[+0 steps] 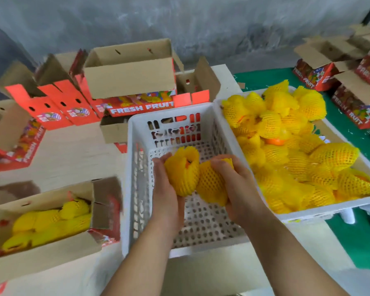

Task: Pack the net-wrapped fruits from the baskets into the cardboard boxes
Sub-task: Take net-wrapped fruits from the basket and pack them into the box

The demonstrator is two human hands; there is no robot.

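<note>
Left hand (166, 195) and right hand (236, 189) each holding a net-wrapped fruit (183, 173) (yellow netting), above white basket (135, 167)

One head-worn camera looks forward and steeply down from the person's own viewpoint, close over the worktop (73, 150). The wide lens bends the edges; the far grey wall (201, 24) fills the top of the view.

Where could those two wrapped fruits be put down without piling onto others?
Bare room: the pale tabletop between the red boxes, the white basket and the part-filled box. The white basket's floor under both hands is bare too. That box has space only at its near edge. Crowded: the right basket, heaped with netted fruits.
</note>
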